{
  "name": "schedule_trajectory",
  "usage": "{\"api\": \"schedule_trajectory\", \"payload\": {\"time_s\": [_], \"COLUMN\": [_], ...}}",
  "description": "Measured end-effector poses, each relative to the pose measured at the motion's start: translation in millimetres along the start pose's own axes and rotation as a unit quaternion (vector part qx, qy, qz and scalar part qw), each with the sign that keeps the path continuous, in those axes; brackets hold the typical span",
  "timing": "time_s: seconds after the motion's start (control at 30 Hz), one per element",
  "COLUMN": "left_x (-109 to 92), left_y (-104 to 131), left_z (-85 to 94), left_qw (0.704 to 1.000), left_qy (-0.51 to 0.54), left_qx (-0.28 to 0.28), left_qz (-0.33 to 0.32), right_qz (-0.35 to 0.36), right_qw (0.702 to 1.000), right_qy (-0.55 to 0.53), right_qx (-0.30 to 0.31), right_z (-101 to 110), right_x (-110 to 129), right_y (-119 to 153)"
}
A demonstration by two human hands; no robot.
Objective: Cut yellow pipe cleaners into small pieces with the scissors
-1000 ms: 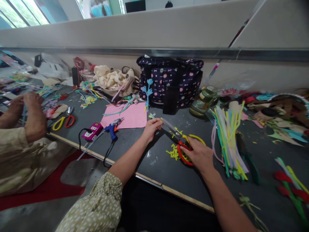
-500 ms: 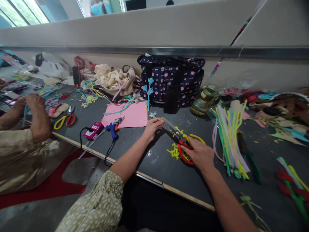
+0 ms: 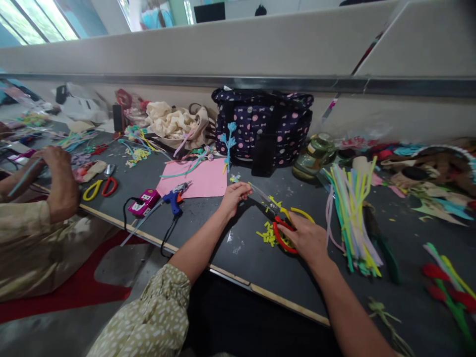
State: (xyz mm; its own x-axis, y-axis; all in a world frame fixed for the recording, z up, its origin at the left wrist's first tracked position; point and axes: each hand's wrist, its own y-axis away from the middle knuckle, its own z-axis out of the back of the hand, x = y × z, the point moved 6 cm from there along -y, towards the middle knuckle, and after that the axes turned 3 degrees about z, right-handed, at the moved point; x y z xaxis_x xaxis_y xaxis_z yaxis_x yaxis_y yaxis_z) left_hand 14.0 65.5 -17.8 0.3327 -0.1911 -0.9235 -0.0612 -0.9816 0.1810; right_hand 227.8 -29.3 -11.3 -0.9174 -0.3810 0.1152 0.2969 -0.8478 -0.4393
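Note:
My right hand (image 3: 310, 235) grips a pair of scissors (image 3: 284, 225) with one red and one yellow handle. Their blades point up and left, the tips at the fingers of my left hand (image 3: 236, 196). Those left fingers are pinched together on something too small to make out. Beneath the scissors lies a pile of short yellow fuzzy snippets (image 3: 268, 234) on the dark table (image 3: 223, 248). Just beyond my left hand sits a small pastel piece (image 3: 235, 178), and a blue pipe-cleaner flower stem (image 3: 228, 144) stands against the bag.
A pink sheet (image 3: 201, 183), a blue glue gun (image 3: 173, 199) and a magenta power block (image 3: 146, 202) lie to the left. Pipe cleaners (image 3: 353, 213) are bundled on the right. Behind are a dark patterned bag (image 3: 241, 109) and a green jar (image 3: 314, 153). A co-worker's hands (image 3: 57, 163) are far left.
My hands and the scissors stay almost in place, with the blades at my left fingers. The view has tilted slightly. At far left, the co-worker's light-blue strip has swung outward.

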Motion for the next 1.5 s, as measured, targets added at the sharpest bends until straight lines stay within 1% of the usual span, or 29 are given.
{"api": "schedule_trajectory", "payload": {"time_s": [0.2,0.47,0.6,0.77,1.0,1.07,1.2,1.27,1.4,1.5], "left_x": [2,0,-1,0,2,-1,-13,-17,-15,-11], "left_y": [-2,-1,0,0,-3,-3,3,6,9,5], "left_z": [0.5,0.0,-1.3,-1.8,0.8,1.7,2.1,-1.2,-9.5,-6.3], "left_qw": [1.0,1.0,1.0,1.0,1.0,1.0,0.997,0.995,0.993,0.993], "left_qy": [0.001,-0.007,-0.003,-0.005,0.024,0.029,0.026,0.009,-0.06,-0.075], "left_qx": [0.0,0.005,0.017,0.014,0.002,-0.003,-0.019,-0.01,0.023,0.009], "left_qz": [0.004,-0.01,-0.018,-0.01,0.004,-0.011,-0.077,-0.099,-0.096,-0.095], "right_qz": [0.002,-0.012,-0.002,0.009,-0.012,-0.023,-0.022,-0.017,-0.017,-0.012], "right_qw": [1.0,0.999,1.0,1.0,1.0,0.999,0.996,0.995,0.995,0.995], "right_qy": [0.021,0.03,0.027,0.02,0.006,0.027,0.084,0.096,0.091,0.085], "right_qx": [-0.011,-0.001,-0.011,-0.014,0.001,0.002,0.016,0.028,0.043,0.055], "right_z": [3,7,6,6,8,10,15,15,14,13], "right_x": [1,9,7,3,2,4,11,14,13,13], "right_y": [0,-3,-3,-1,-3,-5,-9,-9,-9,-9]}}
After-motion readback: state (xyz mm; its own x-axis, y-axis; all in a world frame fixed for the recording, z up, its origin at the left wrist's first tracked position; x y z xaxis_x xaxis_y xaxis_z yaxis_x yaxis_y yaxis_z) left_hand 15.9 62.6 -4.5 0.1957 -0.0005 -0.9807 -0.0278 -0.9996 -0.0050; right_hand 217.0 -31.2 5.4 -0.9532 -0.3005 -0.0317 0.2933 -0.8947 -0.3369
